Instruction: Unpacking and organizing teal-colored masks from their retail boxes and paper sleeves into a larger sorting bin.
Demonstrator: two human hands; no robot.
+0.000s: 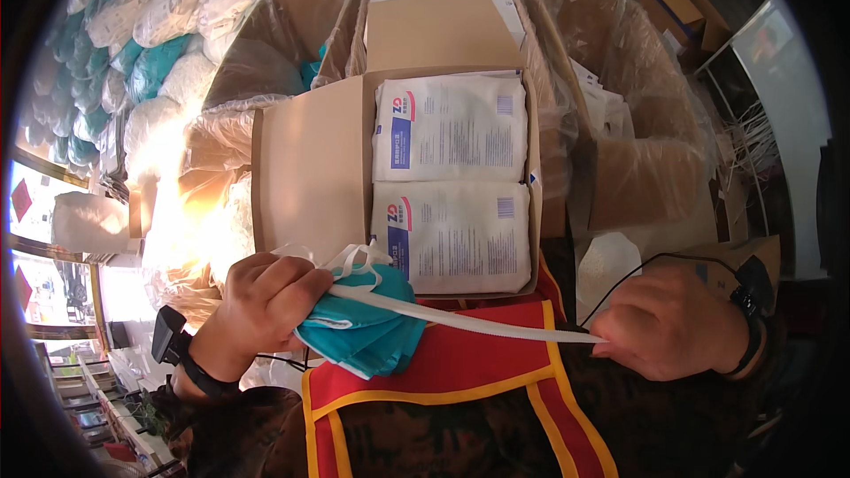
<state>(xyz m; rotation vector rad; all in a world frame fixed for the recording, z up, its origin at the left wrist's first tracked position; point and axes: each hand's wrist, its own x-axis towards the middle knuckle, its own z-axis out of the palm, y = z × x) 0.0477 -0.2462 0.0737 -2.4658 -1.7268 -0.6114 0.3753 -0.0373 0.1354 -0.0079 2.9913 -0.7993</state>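
Note:
Above my lap, my left hand (267, 299) grips a folded bundle of thin teal material (367, 327). White loops of band stick up at the top of the bundle. A flat white strap (478, 316) runs from it to the right, nearly straight. My right hand (668, 323) is closed on the strap's far end, its fingertips hidden under the knuckles. Just beyond the bundle stands an open cardboard box (310, 168) holding printed white plastic packs (452, 235), one behind the other. The teal bundle partly covers the near pack's lower left corner.
Plastic-lined cartons stand on the left (266, 44) and right (611, 44), the right one holding white packs. Bagged white and teal goods (168, 13) are piled at the far left. A red apron with yellow trim (443, 358) covers my lap.

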